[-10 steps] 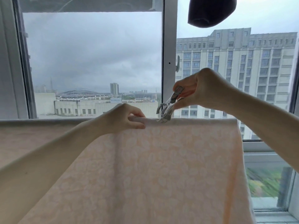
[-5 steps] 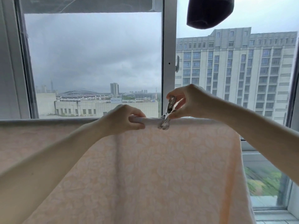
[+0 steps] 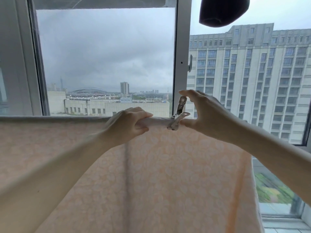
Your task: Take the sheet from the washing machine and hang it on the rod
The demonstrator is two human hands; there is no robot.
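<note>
A pale peach sheet (image 3: 168,174) with a faint floral pattern hangs draped over a horizontal rod, which the cloth hides. My left hand (image 3: 127,121) is closed around the sheet's top fold on the rod. Just to its right, a metal clip (image 3: 179,111) sits clamped on the fold, its two handles spread apart. My right hand (image 3: 207,113) curves around the clip, index fingertip on the upper handle and thumb against the lower one.
Close behind the rod is a window with a white upright frame (image 3: 181,47) and a latch handle (image 3: 190,63). A dark cloth item (image 3: 222,10) hangs at the top right. The sheet's right edge ends near the window sill (image 3: 286,222).
My right hand brought the clip down onto the sheet's top fold, and its fingers have spread as the clip's handles opened out. My left hand has kept its grip.
</note>
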